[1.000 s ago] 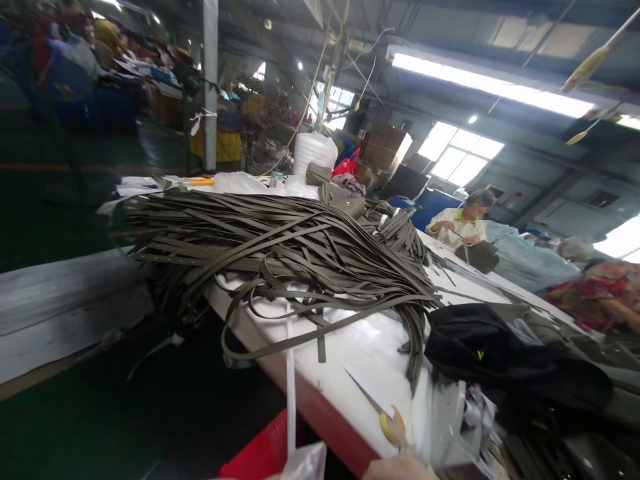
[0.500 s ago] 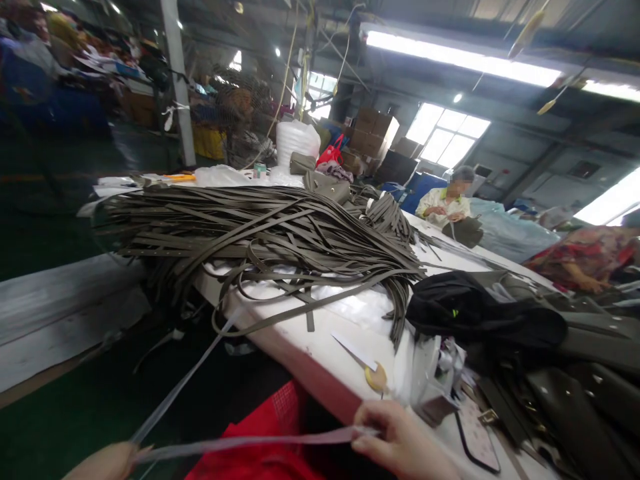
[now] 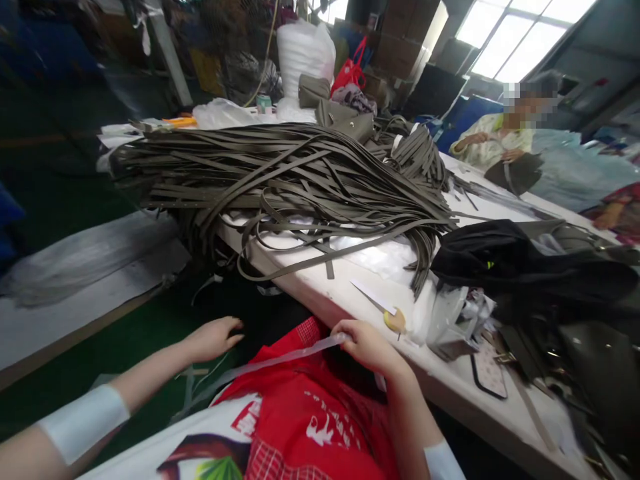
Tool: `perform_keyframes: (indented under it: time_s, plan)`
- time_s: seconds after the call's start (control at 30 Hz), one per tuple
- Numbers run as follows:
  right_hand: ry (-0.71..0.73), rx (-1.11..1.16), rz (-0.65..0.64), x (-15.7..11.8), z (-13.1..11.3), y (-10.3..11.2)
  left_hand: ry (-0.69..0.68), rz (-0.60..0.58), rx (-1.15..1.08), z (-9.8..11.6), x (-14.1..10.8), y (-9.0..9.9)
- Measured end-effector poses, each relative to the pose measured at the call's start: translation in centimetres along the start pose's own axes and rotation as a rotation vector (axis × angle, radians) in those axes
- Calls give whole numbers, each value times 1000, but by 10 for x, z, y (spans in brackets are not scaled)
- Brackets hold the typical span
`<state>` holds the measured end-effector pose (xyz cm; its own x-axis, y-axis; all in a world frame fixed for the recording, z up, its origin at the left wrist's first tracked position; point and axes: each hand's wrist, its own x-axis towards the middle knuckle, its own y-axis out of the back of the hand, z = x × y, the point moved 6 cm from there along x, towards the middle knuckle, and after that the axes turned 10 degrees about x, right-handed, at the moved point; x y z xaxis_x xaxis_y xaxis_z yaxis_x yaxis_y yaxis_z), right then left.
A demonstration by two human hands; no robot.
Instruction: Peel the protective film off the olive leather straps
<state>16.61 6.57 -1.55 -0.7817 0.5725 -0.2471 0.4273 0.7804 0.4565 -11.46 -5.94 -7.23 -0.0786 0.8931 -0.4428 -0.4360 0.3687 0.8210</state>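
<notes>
My right hand [image 3: 367, 345] is closed in a pinch on the end of a long translucent plastic strip [image 3: 287, 353], just off the table's front edge. From there the strip slopes down to the left across the red apron [image 3: 320, 407]. Away to the left, my left hand [image 3: 214, 339] is held over the dark floor, fingers curved and apart, with nothing in it. A large heap of dark olive straps [image 3: 300, 167] lies on the white table [image 3: 313, 283] beyond both hands, some strap ends drooping over its edge.
Beside my right hand on the table are a yellow tape roll [image 3: 395, 321], a phone-like flat case [image 3: 489, 368] and a black cloth item [image 3: 520, 257]. Across the table sits a person [image 3: 500, 140] handling a dark piece. A plastic-covered board [image 3: 90, 267] lies at left.
My left hand has let go of the strip and come up with its fingers apart. The right hand keeps its pinch on the strip. My view has tilted downward.
</notes>
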Motion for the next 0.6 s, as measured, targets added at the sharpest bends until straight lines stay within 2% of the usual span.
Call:
perform_keyframes:
  time_s: [0.03, 0.07, 0.13, 0.17, 0.23, 0.3, 0.37, 0.43, 0.5, 0.6]
  plan:
    - [23, 7, 16, 3, -4, -2, -91, 0, -58, 26, 10, 9]
    - [40, 19, 37, 5, -8, -3, -239, -21, -149, 59, 17, 16]
    - [49, 50, 96, 5, -12, -3, -505, -101, -256, 124, 24, 20]
    - [40, 68, 127, 3, -11, 0, -576, -107, -229, 149, 26, 20]
    - [-9, 105, 177, -5, -3, 7, -577, -87, -130, 180, 33, 13]
    - [-84, 135, 221, -19, 9, 18, -552, -88, -76, 189, 41, 6]
    - [-154, 138, 272, -34, 23, 30, -595, -151, -119, 185, 49, 2]
    - [-185, 101, 316, -47, 34, 43, -632, -229, -191, 172, 58, 2]
    - [-191, 40, 344, -53, 39, 53, -593, -293, -218, 152, 65, 1]
    - [-204, -45, 378, -48, 38, 60, -522, -306, -151, 130, 68, -3]
